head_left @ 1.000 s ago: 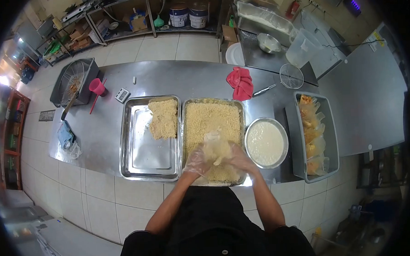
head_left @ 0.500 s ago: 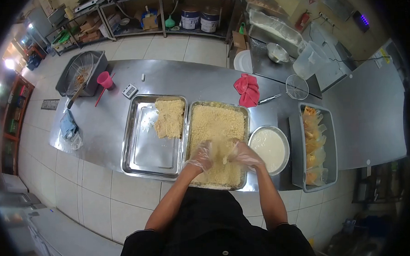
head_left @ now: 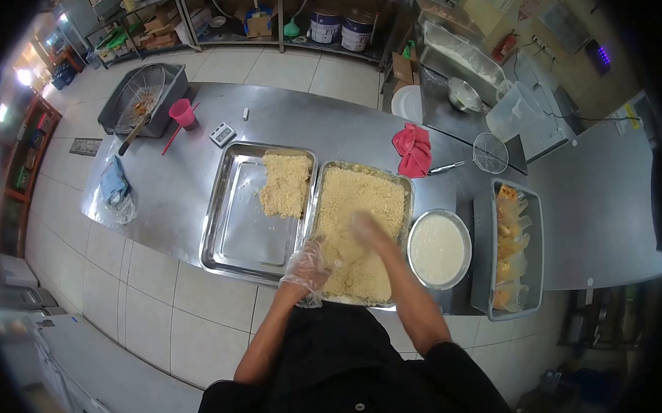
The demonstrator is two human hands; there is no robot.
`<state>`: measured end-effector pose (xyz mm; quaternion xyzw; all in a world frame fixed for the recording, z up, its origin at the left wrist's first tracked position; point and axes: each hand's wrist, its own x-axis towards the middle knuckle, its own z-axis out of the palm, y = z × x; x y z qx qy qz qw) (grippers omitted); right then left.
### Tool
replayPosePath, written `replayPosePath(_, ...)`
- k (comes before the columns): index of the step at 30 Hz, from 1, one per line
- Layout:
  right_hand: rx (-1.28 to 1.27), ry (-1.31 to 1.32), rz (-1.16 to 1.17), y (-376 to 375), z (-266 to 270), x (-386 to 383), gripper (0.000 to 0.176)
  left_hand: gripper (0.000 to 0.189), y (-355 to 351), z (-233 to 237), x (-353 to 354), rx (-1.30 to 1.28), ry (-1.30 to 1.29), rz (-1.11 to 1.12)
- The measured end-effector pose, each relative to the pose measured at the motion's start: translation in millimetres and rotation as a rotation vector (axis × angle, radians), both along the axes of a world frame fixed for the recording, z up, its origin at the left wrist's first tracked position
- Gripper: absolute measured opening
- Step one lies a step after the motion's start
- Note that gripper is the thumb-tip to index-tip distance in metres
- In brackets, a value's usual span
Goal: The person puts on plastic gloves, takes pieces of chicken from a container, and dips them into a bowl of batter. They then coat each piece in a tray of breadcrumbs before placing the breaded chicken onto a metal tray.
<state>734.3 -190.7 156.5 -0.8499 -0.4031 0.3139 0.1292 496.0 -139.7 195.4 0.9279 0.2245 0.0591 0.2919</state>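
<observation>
A metal tray full of pale yellow crumbs (head_left: 356, 190) lies on the steel table in front of me. My left hand (head_left: 308, 266), in a clear plastic glove, is at the tray's near left edge; its fingers reach down to the crumbs and are hard to make out. Over the middle of the crumbs is my right hand (head_left: 367, 229), smeared by motion. To the left, a second metal tray (head_left: 242, 240) holds crumb-coated pieces (head_left: 286, 182) along its right side. A round bowl of creamy white batter (head_left: 439, 247) stands right of the crumbs.
A grey bin with bagged orange food (head_left: 538, 256) is at the right. Beyond the trays lie a red cloth (head_left: 413, 151), a white timer (head_left: 223, 134) and a pink cup (head_left: 182, 113). A grey tub with a strainer (head_left: 173, 103) and a blue cloth (head_left: 113, 180) are at the left.
My left hand has moved left and nearer to me, to the tray's edge. My right hand has shifted up and left over the crumbs. The whole view has shifted slightly.
</observation>
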Motion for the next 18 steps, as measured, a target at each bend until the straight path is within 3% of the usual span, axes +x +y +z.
replayPosePath(1, 0.012, -0.009, 0.006, 13.5, 12.0, 14.6, 0.026, 0.071, 1.3, -2.4, 2.3, 0.012, -0.009, 0.006)
replayPosePath(3, -0.037, -0.08, 0.648, 17.4, 41.2, 33.9, 0.028, 0.07, -3.4, -4.8, -4.5, 0.036, -0.163, -0.008)
replayPosePath(4, -0.03, -0.09, 0.651, 18.2, 50.9, 35.4, 0.028, 0.07, 1.0, -1.0, -5.5, 0.045, -0.17, -0.005)
replayPosePath(6, 0.144, -0.126, 0.332, 6.4, 59.2, 32.8, 0.032, 0.074, -5.1, 6.0, -9.1, -0.148, -0.206, 0.064)
replayPosePath(9, 0.047, -0.306, 0.522, -2.9, 59.0, 24.1, 0.04, 0.076, -6.7, 3.0, -10.7, -0.147, -0.103, 0.059)
replayPosePath(13, 0.018, -0.317, 0.59, -6.6, 33.5, 39.4, 0.044, 0.077, -5.3, -3.1, -5.8, -0.225, -0.038, 0.007)
replayPosePath(16, -0.11, -0.193, 0.6, -14.5, 39.5, 58.6, 0.038, 0.081, -4.5, -15.5, 2.5, -0.142, -0.043, -0.06)
replayPosePath(18, 0.414, -0.17, 0.52, -31.7, 64.3, 57.5, 0.04, 0.088, -10.0, -36.1, 12.2, 0.067, 0.018, -0.041)
